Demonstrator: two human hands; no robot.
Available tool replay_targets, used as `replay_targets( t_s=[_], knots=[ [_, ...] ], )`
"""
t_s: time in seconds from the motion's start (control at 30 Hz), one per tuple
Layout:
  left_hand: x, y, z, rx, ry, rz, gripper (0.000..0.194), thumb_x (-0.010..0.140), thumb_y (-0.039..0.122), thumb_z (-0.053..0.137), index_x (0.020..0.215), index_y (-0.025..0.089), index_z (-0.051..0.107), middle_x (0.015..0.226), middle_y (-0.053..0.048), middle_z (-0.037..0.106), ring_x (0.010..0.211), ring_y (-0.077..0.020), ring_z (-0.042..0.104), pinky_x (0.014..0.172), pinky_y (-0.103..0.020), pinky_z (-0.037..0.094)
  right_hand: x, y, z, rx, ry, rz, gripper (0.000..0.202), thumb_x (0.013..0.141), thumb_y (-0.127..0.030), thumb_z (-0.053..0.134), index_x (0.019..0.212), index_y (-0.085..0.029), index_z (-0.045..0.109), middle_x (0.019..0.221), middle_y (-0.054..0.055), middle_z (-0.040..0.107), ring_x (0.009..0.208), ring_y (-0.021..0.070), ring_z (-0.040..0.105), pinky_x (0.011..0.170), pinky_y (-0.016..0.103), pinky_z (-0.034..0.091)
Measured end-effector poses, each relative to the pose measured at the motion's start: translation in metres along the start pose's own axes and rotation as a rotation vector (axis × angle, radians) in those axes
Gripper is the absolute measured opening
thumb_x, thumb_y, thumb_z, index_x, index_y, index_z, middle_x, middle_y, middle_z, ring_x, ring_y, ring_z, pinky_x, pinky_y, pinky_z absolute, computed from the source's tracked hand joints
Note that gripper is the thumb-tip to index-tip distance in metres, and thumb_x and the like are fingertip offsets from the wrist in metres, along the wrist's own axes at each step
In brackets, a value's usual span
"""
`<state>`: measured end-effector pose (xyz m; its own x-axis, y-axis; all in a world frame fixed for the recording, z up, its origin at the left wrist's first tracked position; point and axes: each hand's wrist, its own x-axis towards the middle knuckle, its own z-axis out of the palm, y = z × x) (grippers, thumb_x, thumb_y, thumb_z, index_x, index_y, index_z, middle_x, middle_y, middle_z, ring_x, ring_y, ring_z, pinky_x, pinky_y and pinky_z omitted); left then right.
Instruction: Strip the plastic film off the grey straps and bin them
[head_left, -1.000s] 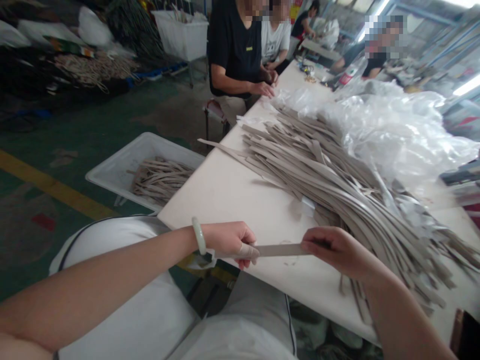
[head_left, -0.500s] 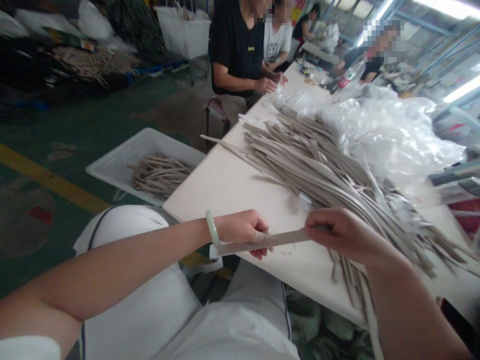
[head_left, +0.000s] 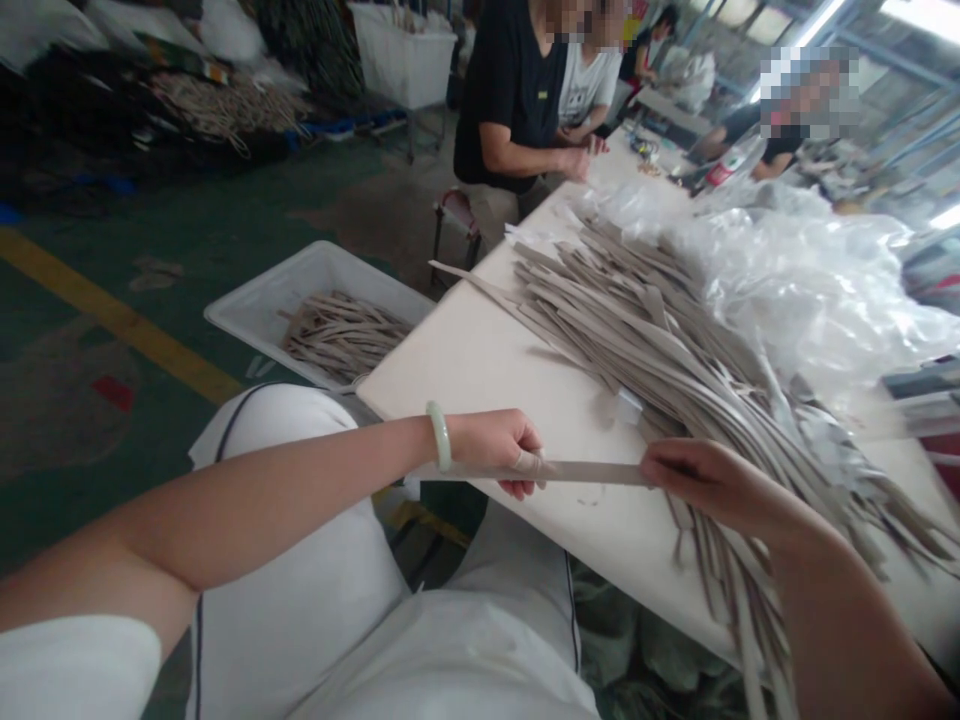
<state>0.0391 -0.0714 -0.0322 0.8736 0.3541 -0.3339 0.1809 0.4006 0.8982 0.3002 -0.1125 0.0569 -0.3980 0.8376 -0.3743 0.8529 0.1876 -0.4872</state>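
Observation:
A flat grey-beige strip [head_left: 592, 472] is stretched nearly level between my hands, above the near edge of the white table [head_left: 450, 365]. My left hand [head_left: 504, 450], with a pale green bangle at the wrist, is closed around it, and a short length runs back under that wrist. The strip's other end is pinched in my right hand [head_left: 694, 475]. Beyond and to the right, a large pile of similar strips [head_left: 637, 330] lies on the table, some hanging over the near edge below my right hand.
Clear plastic bags [head_left: 810, 270] lie behind the pile. A white bin [head_left: 262, 290] holding strips stands left of the table. A person in black [head_left: 510, 100] sits at the table's far left side, others beyond. A bottle [head_left: 735, 160] is at the back.
The strip has gone from slanting to nearly level. My right hand has moved slightly away from my left, showing more strip between them. The whole view has shifted.

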Motion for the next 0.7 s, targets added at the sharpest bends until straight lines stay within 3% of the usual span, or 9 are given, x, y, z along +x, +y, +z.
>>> replay_targets(
  t_s=[0.23,0.43,0.63,0.7],
  knots=[
    [0.003,0.006,0.004,-0.044,-0.052,0.012,0.020,0.072,0.031,0.073,0.070,0.012,0.067,0.061,-0.002,0.067,0.056,-0.0115,0.065,0.058,-0.023,0.054,0.021,-0.032,0.018,-0.002,-0.058,-0.097,0.033,0.090,-0.039,0.044,0.070,-0.018,0.059,0.057,-0.002,0.047,0.054,0.0109,0.041,0.050,0.023,0.030],
    [0.003,0.005,-0.002,0.016,0.003,0.047,0.020,0.076,0.028,0.069,0.067,0.011,0.066,0.058,-0.002,0.065,0.054,-0.0117,0.063,0.055,-0.023,0.053,0.006,-0.005,-0.005,0.012,-0.043,0.016,0.036,0.089,-0.044,0.047,0.066,-0.018,0.056,0.053,-0.001,0.044,0.049,0.0117,0.038,0.044,0.024,0.029],
    [0.006,0.008,0.000,-0.035,-0.062,0.077,0.016,0.074,0.027,0.071,0.072,0.011,0.067,0.062,-0.002,0.067,0.057,-0.0112,0.065,0.057,-0.023,0.054,0.019,-0.032,0.014,-0.040,-0.049,-0.072,0.032,0.091,-0.038,0.042,0.068,-0.019,0.054,0.055,-0.001,0.046,0.052,0.0117,0.040,0.048,0.024,0.030],
    [0.001,0.010,-0.004,-0.025,-0.049,0.076,0.017,0.075,0.027,0.070,0.073,0.011,0.067,0.061,-0.002,0.066,0.056,-0.0108,0.064,0.056,-0.022,0.054,0.016,-0.025,0.012,-0.022,-0.062,-0.063,0.033,0.092,-0.039,0.041,0.068,-0.019,0.053,0.055,-0.001,0.047,0.051,0.0115,0.041,0.048,0.024,0.032]
  ],
)
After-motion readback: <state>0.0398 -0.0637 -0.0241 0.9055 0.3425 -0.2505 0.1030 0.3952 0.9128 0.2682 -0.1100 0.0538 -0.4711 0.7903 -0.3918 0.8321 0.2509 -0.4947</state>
